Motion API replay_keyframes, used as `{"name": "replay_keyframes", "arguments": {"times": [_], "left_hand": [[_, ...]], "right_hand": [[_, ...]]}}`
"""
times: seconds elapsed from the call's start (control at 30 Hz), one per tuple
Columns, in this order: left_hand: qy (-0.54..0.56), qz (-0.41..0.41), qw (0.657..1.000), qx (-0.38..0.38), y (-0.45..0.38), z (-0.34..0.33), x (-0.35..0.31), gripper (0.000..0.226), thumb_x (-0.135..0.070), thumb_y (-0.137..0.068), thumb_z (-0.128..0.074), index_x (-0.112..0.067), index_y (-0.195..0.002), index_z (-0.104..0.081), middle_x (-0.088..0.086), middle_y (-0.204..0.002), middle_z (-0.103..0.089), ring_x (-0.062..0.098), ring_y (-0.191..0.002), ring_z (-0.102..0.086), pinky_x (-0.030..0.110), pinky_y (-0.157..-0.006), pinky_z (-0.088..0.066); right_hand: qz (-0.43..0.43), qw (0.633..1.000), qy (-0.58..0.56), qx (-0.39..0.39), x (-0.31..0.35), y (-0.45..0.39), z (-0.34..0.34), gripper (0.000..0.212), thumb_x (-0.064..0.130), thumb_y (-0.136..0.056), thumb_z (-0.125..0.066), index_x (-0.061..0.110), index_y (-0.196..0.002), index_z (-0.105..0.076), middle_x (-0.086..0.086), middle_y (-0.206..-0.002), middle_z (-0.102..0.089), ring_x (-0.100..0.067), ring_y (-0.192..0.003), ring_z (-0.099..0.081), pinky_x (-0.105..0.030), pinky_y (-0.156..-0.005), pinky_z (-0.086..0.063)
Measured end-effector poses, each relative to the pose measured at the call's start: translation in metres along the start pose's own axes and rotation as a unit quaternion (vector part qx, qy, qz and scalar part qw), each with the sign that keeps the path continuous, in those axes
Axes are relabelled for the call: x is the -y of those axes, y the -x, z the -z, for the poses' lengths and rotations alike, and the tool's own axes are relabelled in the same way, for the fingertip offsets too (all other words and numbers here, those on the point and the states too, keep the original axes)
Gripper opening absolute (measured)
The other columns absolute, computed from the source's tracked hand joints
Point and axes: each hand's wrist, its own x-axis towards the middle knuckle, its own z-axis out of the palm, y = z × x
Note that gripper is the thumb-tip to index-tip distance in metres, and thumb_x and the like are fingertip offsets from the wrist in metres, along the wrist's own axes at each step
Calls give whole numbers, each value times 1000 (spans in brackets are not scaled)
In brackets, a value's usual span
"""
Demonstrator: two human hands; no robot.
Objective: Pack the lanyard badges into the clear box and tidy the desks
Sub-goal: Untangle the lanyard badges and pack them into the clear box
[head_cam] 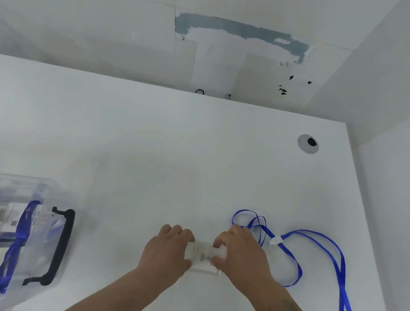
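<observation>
The badge (205, 259), a flat card in what looks like a clear plastic sleeve, lies near the front edge of the surface (146, 146), right of its middle. Both hands are on it. The left hand (167, 250) has its fingers curled down onto the badge's left end; the right hand (239, 255) pinches the right end between thumb and fingers, so each grip is closed on the card rather than spread flat.

The card should be light and fairly stiff, with a slick sleeve that may slide on the smooth top; its edges or short ends look like the safest places to hold. The blue lanyard ribbon (317, 251) is the awkward part: soft, limp and long. It loops behind the right hand, passes through a small white clip (276, 240), then trails to the front right corner and hangs over the front edge. It will likely tangle or drag unless gathered or wound round the card first.

The clear box (62, 202) sits at the front left corner, partly cut off by the view, well apart from the hands. It has a black handle (60, 248) on its right side and already holds several badges with blue ribbons (23, 228).

The surface is plain white and matt, with a round cable grommet (307, 144) near the back right corner. White walls meet behind it; the back wall (86, 15) has a patched blue-grey area (234, 28) and a few dark marks.
</observation>
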Motion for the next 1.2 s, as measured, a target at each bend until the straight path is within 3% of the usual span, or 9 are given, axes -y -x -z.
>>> {"name": "replay_keyframes", "arguments": {"times": [0.13, 0.23, 0.4, 0.57, 0.67, 0.83, 0.93, 1.03, 1.2], "left_hand": [[299, 76, 950, 48, 2, 25, 13, 8, -26, -82, -71, -19, -86, -69, -9, -76, -68, 11, -71, -62, 30, -70, -50], [463, 91, 880, 61, 13, 66, 22, 11, -15, -85, -73, -12, -95, -73, 1, -87, -77, 17, -76, -72, 31, -78, -56], [564, 77, 821, 44, 31, 127, 27, 19, -16, -87, -72, -8, -104, -73, 10, -95, -76, 20, -79, -70, 32, -78, -58], [596, 44, 801, 43, 41, 165, 11, 23, -16, -86, -72, -3, -105, -71, 8, -89, -74, 21, -77, -70, 29, -75, -57], [580, 34, 814, 0, 44, 179, -8, 19, -15, -86, -73, -2, -99, -71, 10, -88, -75, 20, -75, -71, 32, -78, -59], [485, 42, 866, -119, 43, 199, -24, 2, -12, -87, -71, -10, -87, -71, 3, -81, -76, 15, -67, -73, 27, -67, -60], [409, 14, 901, -148, 41, 212, -19, 6, -13, -87, -70, -16, -81, -70, 1, -79, -75, 10, -59, -69, 26, -63, -56], [383, 0, 912, -150, 43, 223, -12, 5, -12, -85, -71, -9, -83, -73, 10, -81, -75, 9, -56, -66, 27, -62, -54], [353, -14, 933, -75, 58, 231, -5, 7, -15, -88, -70, -22, -86, -72, -5, -80, -74, 4, -58, -68, 21, -62, -56]], "right_hand": [[-37, 975, -215, 43, -7, 4, 25, 12, 46, -84, -68, 36, -87, -64, 18, -84, -64, 2, -78, -60, -15, -68, -44], [-43, 933, -356, 19, -6, 8, 57, 8, 37, -85, -72, 31, -90, -70, 15, -84, -72, 0, -77, -66, -16, -73, -51], [-41, 883, -464, -51, 4, 21, 105, 12, 17, -91, -66, 25, -96, -73, 6, -81, -75, 0, -63, -61, -14, -64, -50], [-40, 896, -417, -148, 42, 22, 112, 16, 27, -95, -59, 30, -88, -73, 16, -71, -71, -4, -53, -48, -19, -55, -42], [-23, 939, -312, -141, 81, 29, 102, 26, 33, -98, -50, 24, -80, -67, 20, -57, -61, -3, -46, -47, -21, -54, -39], [69, 986, -119, -97, 126, 52, 111, 31, 38, -103, -35, 30, -123, -58, 13, -112, -65, -8, -100, -60, -24, -89, -46], [88, 987, -58, -119, 133, 59, 146, 30, 40, -102, -37, 23, -99, -61, 9, -97, -64, -15, -88, -60, -27, -78, -47], [97, 981, -52, -160, 129, 54, 187, 22, 35, -96, -49, 23, -91, -66, 6, -88, -63, -13, -80, -57, -28, -73, -45], [100, 960, -198, -169, 112, 30, 222, 4, 31, -85, -70, 30, -85, -74, 20, -84, -70, 3, -77, -60, -14, -69, -42]]}}
